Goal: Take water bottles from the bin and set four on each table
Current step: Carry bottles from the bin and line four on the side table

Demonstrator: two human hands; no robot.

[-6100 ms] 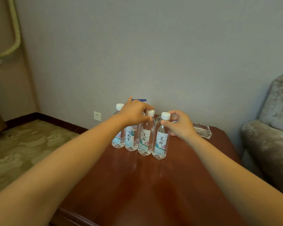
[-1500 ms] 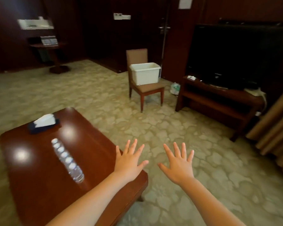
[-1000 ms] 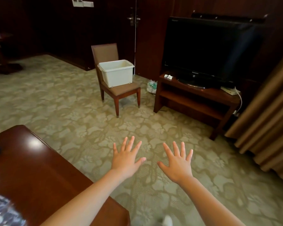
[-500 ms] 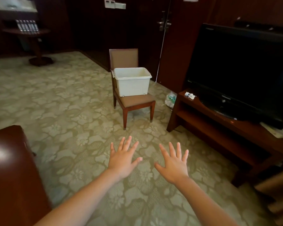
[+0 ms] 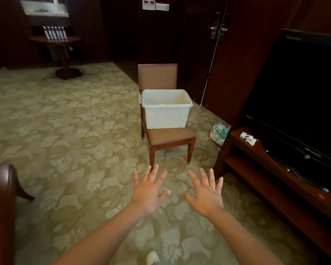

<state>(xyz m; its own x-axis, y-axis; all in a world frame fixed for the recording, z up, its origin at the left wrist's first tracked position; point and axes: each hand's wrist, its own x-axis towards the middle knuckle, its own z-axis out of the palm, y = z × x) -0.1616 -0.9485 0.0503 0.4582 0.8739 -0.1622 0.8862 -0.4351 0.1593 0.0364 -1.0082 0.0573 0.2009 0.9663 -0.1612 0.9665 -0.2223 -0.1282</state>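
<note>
A white plastic bin [image 5: 166, 111] stands on the seat of a brown chair [image 5: 170, 133] in the middle of the room, straight ahead of me. Its inside is hidden from this angle. My left hand [image 5: 148, 192] and my right hand [image 5: 204, 194] are stretched out side by side over the carpet, fingers spread, holding nothing, well short of the chair. Far back on the left, several water bottles [image 5: 54, 32] stand in a row on a small round table [image 5: 54, 40].
A dark TV [image 5: 302, 104] sits on a low wooden stand [image 5: 275, 180] along the right side. A plastic bag [image 5: 220, 131] lies on the floor between chair and stand. A dark wooden table edge [image 5: 0, 188] shows at the left. Patterned carpet lies between me and the chair.
The view has moved closer to the chair with the bin, and the brown table has slid further out at the left. Both hands stay spread and empty.
</note>
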